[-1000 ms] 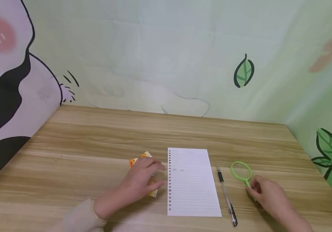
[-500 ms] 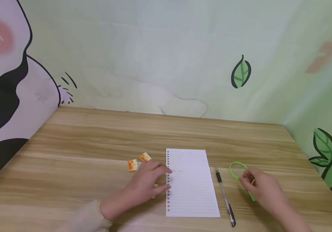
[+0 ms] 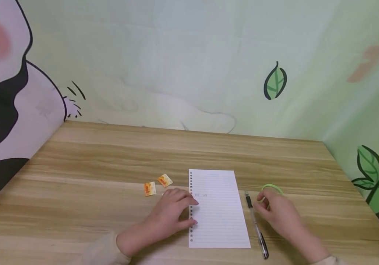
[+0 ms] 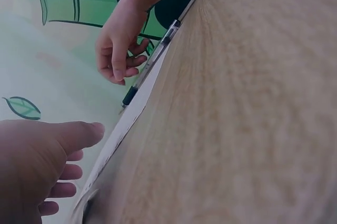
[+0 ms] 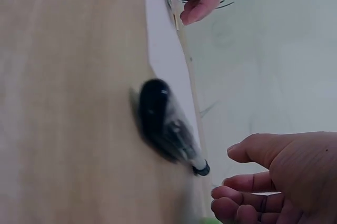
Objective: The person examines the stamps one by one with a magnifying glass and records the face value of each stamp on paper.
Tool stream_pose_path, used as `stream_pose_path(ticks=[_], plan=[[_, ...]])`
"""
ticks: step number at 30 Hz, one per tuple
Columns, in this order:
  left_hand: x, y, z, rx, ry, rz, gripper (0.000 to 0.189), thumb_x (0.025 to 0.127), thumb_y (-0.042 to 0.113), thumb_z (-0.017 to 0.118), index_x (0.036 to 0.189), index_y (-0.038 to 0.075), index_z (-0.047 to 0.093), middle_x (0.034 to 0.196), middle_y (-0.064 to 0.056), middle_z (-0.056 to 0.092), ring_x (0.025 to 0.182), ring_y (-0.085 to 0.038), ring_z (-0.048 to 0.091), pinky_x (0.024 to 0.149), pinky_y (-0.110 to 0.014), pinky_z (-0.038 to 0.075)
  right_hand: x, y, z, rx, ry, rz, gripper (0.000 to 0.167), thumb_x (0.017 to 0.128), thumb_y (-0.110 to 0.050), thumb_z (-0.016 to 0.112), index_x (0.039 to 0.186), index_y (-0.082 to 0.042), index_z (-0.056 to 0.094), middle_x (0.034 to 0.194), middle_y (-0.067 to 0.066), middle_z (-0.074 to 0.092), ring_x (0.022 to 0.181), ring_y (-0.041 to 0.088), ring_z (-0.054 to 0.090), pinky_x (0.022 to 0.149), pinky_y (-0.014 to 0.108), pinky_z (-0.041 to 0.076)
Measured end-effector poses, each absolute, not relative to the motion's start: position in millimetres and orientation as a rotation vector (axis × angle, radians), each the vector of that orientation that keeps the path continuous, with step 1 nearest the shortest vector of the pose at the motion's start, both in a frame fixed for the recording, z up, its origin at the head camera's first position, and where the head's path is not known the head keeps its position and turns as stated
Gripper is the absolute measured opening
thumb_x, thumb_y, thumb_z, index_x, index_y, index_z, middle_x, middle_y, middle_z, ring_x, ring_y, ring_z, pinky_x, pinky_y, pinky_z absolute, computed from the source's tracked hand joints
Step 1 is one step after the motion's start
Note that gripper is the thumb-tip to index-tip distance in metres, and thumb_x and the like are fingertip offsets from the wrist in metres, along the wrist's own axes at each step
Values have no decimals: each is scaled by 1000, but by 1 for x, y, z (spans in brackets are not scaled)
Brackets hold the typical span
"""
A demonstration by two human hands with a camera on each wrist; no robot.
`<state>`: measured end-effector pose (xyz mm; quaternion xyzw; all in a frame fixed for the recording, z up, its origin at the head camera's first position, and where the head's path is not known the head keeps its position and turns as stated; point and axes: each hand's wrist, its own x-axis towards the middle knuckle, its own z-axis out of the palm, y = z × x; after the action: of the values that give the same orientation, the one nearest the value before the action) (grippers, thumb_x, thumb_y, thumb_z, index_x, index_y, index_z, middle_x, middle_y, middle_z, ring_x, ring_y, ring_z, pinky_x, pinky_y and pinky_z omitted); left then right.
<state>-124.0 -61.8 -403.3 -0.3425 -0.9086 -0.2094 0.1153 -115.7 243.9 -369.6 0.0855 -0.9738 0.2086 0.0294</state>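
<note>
Reaching for the pen [image 3: 256,225], which lies on the worktop [image 3: 110,151] just beside the paper [image 3: 222,217], would probably go best with a pinch at its black grip [image 3: 249,201], clear of the green ring [image 3: 272,185]. The right hand [image 3: 278,212] holds nothing, thumb and fingers apart; the left hand [image 3: 164,213] spreads loosely at the paper's punched edge. The right wrist view shows the right thumb's gap; only the head view shows two orange cards [image 3: 149,188] whole.

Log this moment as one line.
left hand: over white lined paper, left edge | right hand: empty, beside clear black-gripped pen | curved green rim: partly hidden | orange-and-white squares: left of paper
</note>
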Motion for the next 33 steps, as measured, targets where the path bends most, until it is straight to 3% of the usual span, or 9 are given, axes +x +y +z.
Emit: stream_pose_path(ticks=[5, 14, 33], plan=[[-124, -64, -407, -1005, -2699, -571, 38, 74, 38, 79, 103, 17, 68, 109, 1, 64, 106, -17, 56, 97, -38, 41, -116, 238, -377, 250, -3046, 687, 21, 86, -20, 68, 99, -4, 61, 66, -6, 55, 52, 4, 41, 46, 19, 36], [-125, -65, -409, -1014, -2741, -566, 36, 75, 39, 79, 101, 16, 68, 110, 3, 64, 107, -16, 55, 97, -39, 41, -116, 233, -383, 211, -3088, 719, 32, 84, -22, 71, 105, -1, 60, 63, -6, 53, 52, 5, 42, 47, 19, 34], [-125, -64, -412, -1004, -2749, -608, 34, 74, 38, 79, 99, 17, 69, 110, 3, 63, 108, -16, 54, 97, -39, 42, -114, 229, -384, 211, -3054, 642, 23, 80, -9, 64, 101, 0, 62, 63, -5, 51, 53, 5, 42, 46, 19, 34]])
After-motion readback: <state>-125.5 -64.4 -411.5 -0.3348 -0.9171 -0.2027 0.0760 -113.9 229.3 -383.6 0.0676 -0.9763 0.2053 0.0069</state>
